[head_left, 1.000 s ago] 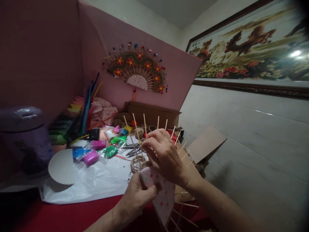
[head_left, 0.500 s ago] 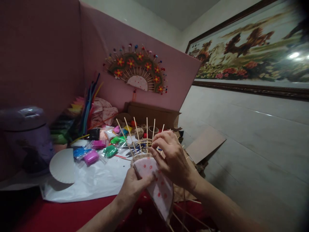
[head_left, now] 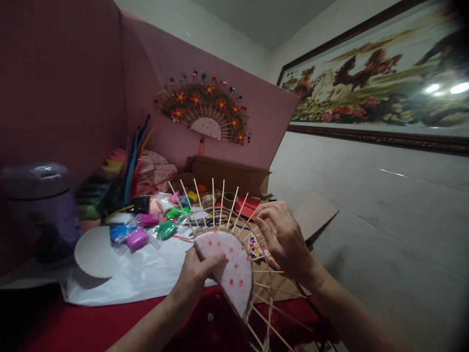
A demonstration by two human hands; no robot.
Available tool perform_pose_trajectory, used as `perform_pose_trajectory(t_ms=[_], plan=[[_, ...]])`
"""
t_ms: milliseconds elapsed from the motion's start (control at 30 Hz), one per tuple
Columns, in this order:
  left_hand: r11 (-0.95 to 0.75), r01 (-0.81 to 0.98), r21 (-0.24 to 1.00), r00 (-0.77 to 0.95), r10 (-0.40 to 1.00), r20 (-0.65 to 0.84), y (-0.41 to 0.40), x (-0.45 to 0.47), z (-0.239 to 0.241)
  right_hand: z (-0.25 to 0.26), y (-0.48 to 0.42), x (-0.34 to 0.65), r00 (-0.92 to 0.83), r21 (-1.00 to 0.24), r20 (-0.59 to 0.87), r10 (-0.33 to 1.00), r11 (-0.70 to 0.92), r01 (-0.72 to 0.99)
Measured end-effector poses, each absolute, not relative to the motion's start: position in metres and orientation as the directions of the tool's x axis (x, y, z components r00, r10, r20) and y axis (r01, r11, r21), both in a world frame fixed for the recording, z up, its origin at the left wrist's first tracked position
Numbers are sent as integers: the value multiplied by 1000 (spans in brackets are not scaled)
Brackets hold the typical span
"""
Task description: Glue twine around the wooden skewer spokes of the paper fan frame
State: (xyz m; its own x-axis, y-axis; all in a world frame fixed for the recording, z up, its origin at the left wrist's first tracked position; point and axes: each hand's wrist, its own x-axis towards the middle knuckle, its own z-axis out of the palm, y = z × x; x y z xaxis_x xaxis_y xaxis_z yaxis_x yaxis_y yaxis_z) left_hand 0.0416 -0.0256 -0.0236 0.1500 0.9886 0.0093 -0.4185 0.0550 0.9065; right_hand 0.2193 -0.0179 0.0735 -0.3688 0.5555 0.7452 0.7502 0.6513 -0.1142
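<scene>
A half-round fan frame (head_left: 235, 266) covered in white cloth with red dots is in my left hand (head_left: 198, 276), thumb on its face and fingers beneath. Thin wooden sticks (head_left: 213, 203) radiate from its curved edge, where twine (head_left: 205, 230) runs between them. A looser twine strand arcs farther out across the sticks. My right hand (head_left: 284, 239) is at the right-hand sticks, its thumb and fingers pinched together beside a stick's tip. What lies between those fingertips is hidden.
A finished fan (head_left: 205, 107) hangs on the pink board. Bagged coloured clay (head_left: 137, 238), a white paper half-disc (head_left: 94, 252) and a purple container (head_left: 38, 215) are on the left. Behind are a tape roll (head_left: 230, 198), red paper (head_left: 247, 206) and a cardboard box (head_left: 230, 175).
My right hand has moved right, away from the cloth-covered base, uncovering more of it and more sticks. The fan frame has shifted slightly left in my left hand.
</scene>
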Motion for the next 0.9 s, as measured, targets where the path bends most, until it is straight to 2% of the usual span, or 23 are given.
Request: perform_pose_trajectory(t_ms=[167,267,333,433,500,600,733,900], plan=[[38,-452,891,114,993,16,-29,42,-18,71,0,260,-160,-331,742,651,563,757],[38,-464,885,114,993,17,-31,41,-15,65,15,288,22,-536,636,772,420,733],[37,-470,882,104,994,13,-31,40,-14,56,23,305,80,-593,553,829,324,737],[40,-465,885,108,994,12,-31,40,-16,36,30,323,3,-559,397,918,239,794],[37,-466,884,105,994,13,-31,40,-17,19,31,329,-69,-516,236,969,185,836],[23,-478,878,87,996,22,-30,41,-19,-2,32,334,-86,-459,53,995,100,883],[57,-486,872,96,995,-12,-31,40,-17,-13,36,339,-97,-471,30,995,100,877],[18,-550,835,29,1000,-3,-28,37,-14,-24,40,327,-150,-554,32,988,142,820]])
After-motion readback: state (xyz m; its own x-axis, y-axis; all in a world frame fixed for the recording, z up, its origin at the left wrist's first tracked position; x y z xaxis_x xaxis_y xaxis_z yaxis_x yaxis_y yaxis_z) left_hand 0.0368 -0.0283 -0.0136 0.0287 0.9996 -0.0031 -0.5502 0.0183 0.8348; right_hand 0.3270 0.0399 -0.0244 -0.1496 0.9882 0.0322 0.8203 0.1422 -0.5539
